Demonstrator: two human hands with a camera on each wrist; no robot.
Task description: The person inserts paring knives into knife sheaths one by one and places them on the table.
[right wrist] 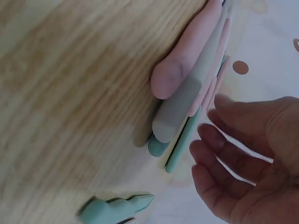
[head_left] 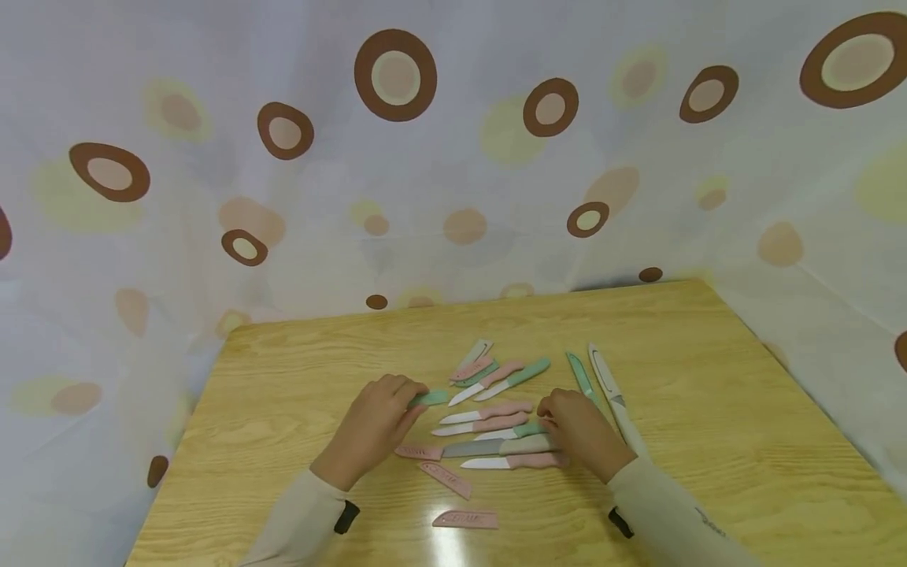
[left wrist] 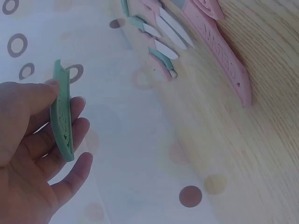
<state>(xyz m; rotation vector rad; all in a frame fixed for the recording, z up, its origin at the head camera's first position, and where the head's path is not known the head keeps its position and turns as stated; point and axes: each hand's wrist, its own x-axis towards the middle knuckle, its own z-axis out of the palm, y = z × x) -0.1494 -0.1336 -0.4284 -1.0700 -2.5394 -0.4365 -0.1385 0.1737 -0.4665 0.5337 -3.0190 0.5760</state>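
Observation:
Between thumb and fingers, my left hand (head_left: 379, 421) holds a green knife sheath (left wrist: 63, 112), raised over the table in the left wrist view. My right hand (head_left: 583, 433) hovers beside the knife handles with loosely curved fingers and nothing in its grasp. Closest to it are a green-handled knife (head_left: 527, 429), a beige-handled knife (right wrist: 182, 102) with a grey blade, and a pink-handled knife (right wrist: 175, 72). More pink-handled knives (head_left: 506, 409) with white blades lie just behind these, pointing left. A pink sheath (head_left: 420, 452) lies by the grey blade's tip.
Two more pink sheaths (head_left: 465, 519) lie toward the front of the wooden table (head_left: 298, 370). Behind the knives is a small pile with a pink sheath (head_left: 471, 368). At right lie a green knife (head_left: 581, 374) and a large white-sheathed knife (head_left: 604, 370). A patterned cloth (head_left: 453, 181) hangs behind.

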